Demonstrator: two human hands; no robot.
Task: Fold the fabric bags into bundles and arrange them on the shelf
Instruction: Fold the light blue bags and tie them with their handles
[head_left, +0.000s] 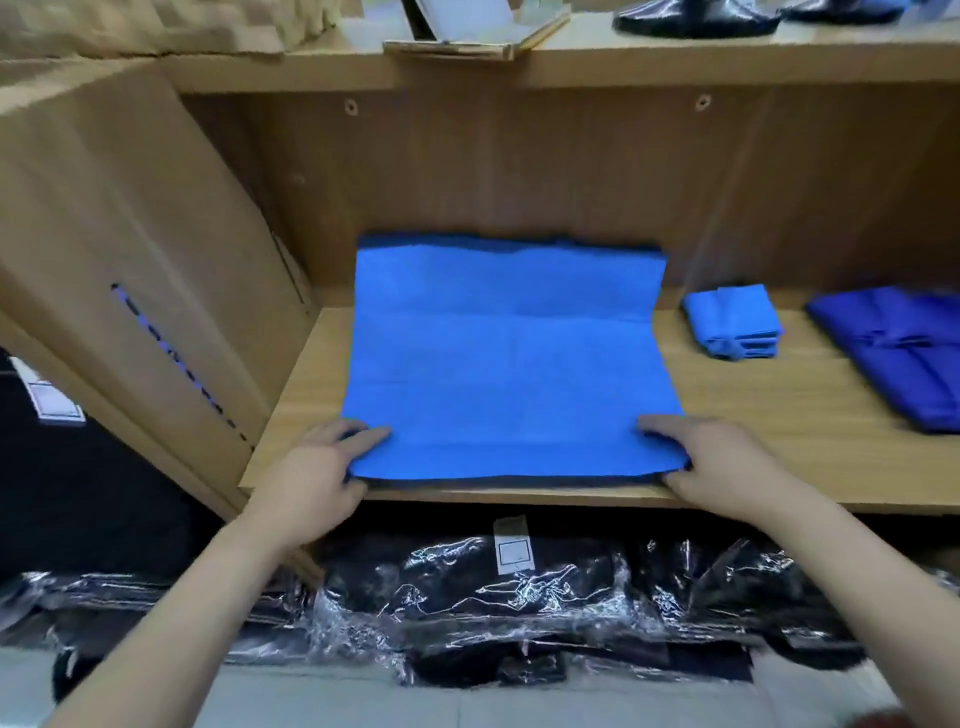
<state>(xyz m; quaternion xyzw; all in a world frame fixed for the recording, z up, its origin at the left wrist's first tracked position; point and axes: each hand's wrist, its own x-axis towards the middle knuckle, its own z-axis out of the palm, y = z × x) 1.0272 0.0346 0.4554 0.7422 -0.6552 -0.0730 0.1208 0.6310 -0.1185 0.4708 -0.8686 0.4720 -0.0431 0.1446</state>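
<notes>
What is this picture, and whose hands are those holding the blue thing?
There is no machine here. A person wears a camera on the head, so you look down at their own two hands. The left hand and the right hand each pinch a near corner of a light blue fabric bag spread on a wooden shelf. To its right lie a small folded bundle and darker blue fabric. A cardboard box is on the left; plastic-wrapped dark packs sit below.

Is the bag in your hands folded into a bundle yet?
No: the light blue bag lies spread flat on the shelf, left hand and right hand gripping its near corners, far wider than the folded bundle beside it.
</notes>
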